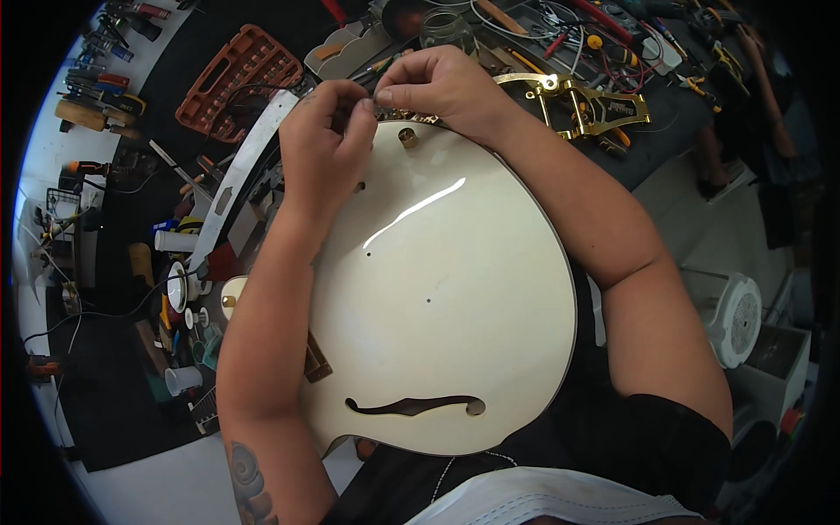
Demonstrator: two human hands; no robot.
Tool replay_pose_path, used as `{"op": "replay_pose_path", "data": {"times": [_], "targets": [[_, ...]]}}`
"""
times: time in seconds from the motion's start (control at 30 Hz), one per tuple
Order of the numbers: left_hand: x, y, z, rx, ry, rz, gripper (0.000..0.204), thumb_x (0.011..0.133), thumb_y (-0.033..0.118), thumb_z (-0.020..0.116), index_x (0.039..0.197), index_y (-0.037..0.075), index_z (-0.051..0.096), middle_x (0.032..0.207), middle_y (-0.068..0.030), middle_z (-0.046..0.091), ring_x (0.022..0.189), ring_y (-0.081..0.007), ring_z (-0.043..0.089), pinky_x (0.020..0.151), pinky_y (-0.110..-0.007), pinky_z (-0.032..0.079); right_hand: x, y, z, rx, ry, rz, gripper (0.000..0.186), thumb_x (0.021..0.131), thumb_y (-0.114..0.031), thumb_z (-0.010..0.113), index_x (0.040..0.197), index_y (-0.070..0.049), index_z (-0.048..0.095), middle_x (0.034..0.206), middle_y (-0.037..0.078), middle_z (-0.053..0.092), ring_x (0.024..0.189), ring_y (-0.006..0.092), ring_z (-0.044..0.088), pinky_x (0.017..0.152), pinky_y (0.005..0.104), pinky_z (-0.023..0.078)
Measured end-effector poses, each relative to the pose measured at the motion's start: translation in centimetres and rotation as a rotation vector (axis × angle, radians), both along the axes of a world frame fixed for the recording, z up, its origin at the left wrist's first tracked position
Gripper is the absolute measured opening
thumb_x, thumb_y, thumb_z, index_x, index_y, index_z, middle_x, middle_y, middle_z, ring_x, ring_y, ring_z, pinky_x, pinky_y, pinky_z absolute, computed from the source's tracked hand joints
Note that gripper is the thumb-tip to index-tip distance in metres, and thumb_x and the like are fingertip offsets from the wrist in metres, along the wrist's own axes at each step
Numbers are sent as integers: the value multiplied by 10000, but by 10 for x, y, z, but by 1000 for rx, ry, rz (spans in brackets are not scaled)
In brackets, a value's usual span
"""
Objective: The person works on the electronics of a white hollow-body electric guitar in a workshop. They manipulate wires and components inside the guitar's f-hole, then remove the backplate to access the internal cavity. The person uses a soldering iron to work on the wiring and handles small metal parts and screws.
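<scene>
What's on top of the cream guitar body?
Gold cylindrical fitting near the far edge, small dark holes, f-hole, brown rectangular piece beside the left forearm. What that forearm covers can't be seen.

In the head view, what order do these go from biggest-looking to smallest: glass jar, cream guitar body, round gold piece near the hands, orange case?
1. Cream guitar body
2. Orange case
3. Glass jar, partly hidden
4. Round gold piece

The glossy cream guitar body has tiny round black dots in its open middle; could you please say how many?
2: the first black dot is nearer the left forearm; the second black dot is lower, farther right. More may hide under that forearm.
</scene>
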State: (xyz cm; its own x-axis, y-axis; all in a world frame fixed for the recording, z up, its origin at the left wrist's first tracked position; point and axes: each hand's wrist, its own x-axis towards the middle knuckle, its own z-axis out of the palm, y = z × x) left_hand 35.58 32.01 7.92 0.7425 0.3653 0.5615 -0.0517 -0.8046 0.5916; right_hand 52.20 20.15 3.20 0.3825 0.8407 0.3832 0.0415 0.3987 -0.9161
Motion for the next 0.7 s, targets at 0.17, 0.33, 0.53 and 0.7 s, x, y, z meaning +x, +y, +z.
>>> {"op": "replay_pose_path", "data": {"times": [0.17, 0.33, 0.53, 0.7], "targets": [[2, 3, -1, -42, 73, 10, 109, 951, 76, 683, 991, -19, 717, 754, -55, 684, 652, -99, 614, 611, -272, 494, 2, 0, 0, -33, -57, 18, 204, 982, -171, 805, 1071, 11, 784, 953, 23, 754, 899, 81, 677, 805, 254, 549], [3, 2, 1, -268, 154, 77, 133, 970, 106, 657, 982, -10, 723, 747, 4, 651, 646, -56, 555, 592, -251, 448, 13, 1, -2, -66, -173, -112, 184, 976, -146, 768, 1087, 1, 774, 978, 31, 755, 904, 89, 678, 810, 260, 552], [4, 14, -3, -436, 193, 94, 138, 1003, 95, 616, 1025, -8, 707, 775, 48, 597, 656, -21, 463, 587, -218, 349, 30, -5, -1, -133, -407, -149, 176, 999, -154, 734, 1120, -30, 764, 987, 17, 748, 889, 87, 669, 801, 266, 551], [5, 19, -6, -747, 68, 99, 152, 983, 77, 598, 1053, -18, 693, 755, 34, 566, 625, -33, 421, 564, -215, 311, 46, -15, 2, -314, -446, -170, 183, 974, -160, 713, 1122, -89, 795, 1033, 35, 785, 925, 143, 716, 835, 320, 571]]}}
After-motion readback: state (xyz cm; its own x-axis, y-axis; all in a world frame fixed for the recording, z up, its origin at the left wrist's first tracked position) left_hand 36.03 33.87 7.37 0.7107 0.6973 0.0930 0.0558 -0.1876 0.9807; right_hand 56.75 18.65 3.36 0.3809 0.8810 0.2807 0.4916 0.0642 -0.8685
